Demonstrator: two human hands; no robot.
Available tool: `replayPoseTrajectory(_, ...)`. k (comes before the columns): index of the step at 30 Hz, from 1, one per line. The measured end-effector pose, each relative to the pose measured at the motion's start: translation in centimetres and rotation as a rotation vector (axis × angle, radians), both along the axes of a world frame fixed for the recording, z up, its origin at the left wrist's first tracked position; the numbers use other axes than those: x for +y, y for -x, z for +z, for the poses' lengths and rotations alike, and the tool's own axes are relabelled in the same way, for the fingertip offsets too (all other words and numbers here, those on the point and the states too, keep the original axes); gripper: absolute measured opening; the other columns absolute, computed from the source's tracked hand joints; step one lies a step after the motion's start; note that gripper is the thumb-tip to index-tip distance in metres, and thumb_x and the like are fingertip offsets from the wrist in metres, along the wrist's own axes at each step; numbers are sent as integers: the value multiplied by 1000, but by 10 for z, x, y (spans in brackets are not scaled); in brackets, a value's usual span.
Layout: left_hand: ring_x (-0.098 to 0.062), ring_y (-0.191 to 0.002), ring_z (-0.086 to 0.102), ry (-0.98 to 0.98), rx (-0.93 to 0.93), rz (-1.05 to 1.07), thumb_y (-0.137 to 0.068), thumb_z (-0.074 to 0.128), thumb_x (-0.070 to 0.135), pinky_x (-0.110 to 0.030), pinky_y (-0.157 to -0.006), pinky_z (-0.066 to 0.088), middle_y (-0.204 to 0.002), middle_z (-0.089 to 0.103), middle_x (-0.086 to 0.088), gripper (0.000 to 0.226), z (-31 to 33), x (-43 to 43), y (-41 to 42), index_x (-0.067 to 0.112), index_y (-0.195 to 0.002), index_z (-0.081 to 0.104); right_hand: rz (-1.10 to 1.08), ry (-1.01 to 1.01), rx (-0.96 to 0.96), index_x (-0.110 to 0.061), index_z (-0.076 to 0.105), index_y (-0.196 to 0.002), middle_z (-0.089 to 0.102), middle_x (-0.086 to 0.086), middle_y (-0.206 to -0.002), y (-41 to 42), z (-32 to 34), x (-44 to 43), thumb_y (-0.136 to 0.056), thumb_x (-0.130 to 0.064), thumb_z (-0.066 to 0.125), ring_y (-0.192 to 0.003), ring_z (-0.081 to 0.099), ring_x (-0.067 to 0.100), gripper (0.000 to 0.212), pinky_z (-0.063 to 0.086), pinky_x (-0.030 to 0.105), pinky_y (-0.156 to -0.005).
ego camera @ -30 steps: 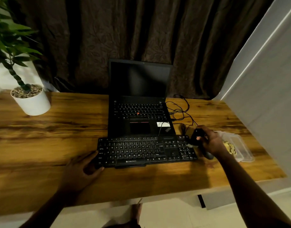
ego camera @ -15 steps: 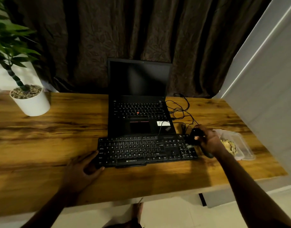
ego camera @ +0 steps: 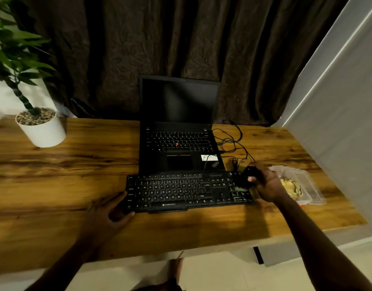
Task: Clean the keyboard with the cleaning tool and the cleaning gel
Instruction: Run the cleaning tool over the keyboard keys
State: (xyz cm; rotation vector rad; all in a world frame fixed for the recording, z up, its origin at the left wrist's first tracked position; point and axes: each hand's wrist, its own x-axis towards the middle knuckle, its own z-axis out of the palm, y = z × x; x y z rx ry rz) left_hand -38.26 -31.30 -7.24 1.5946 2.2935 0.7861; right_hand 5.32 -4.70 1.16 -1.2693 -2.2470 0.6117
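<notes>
Where the keyboard (ego camera: 187,192) lies on the bench (ego camera: 75,164), directly in front of the open laptop (ego camera: 178,131), one hand is at each end. Left hand (ego camera: 106,215): fingers and thumb curved round the front-left corner, holding it. Right hand (ego camera: 267,183): fingers curled round the black cleaning tool (ego camera: 247,177), whose pale tip rests on the number-pad keys. Cleaning gel (ego camera: 292,187): yellowish mass in a clear container (ego camera: 313,185) on the bench, just right of the right hand. Cables (ego camera: 233,141) lie behind the tool. Potted plant (ego camera: 42,131) stands at far left.
</notes>
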Motion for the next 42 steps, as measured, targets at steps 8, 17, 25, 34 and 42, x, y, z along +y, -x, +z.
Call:
replayPoseTrajectory(8, -30, -130, 48, 56, 25, -14, -70, 32, 94, -55, -107, 37, -144, 52, 1, 92, -11, 0, 8, 39, -143, 46, 26, -26, -54, -24, 54, -126, 65, 2, -102, 25, -8, -7, -91, -10, 66, -88, 65, 20, 40, 55, 25, -66)
replayPoseTrajectory(17, -33, -131, 44, 26, 19, -3, -65, 33, 94, -51, -108, 32, -145, 51, -2, 98, 1, -1, 0, 34, -141, 48, 18, 18, 10, -33, 52, -121, 65, 4, -104, -1, 2, -4, -89, -18, 62, -92, 65, 19, 37, 53, 12, -73)
replayPoseTrajectory(25, -30, -129, 49, 26, 25, -31, -69, 27, 96, -47, -107, 33, -142, 54, -1, 97, -4, 0, 4, 34, -140, 50, 21, -44, 6, -17, 55, -121, 63, -2, -101, 15, -4, -10, -90, -7, 66, -90, 63, 12, 34, 47, 3, -71)
replayPoseTrajectory(34, -30, -127, 50, 43, 41, -14, -69, 36, 91, -50, -106, 36, -141, 55, 0, 92, -10, 1, 5, 35, -140, 51, -27, -15, 0, -7, 57, -121, 65, 15, -109, -21, -4, 2, -87, 2, 65, -94, 65, 31, 36, 52, 9, -60)
replayPoseTrajectory(42, -32, -126, 51, 6, 44, -10, -69, 36, 91, -52, -104, 38, -140, 56, -1, 91, -6, 0, 3, 34, -139, 52, 15, -34, 57, -7, 56, -122, 64, 10, -109, -7, -15, -12, -87, -5, 66, -98, 64, 24, 36, 54, 15, -74)
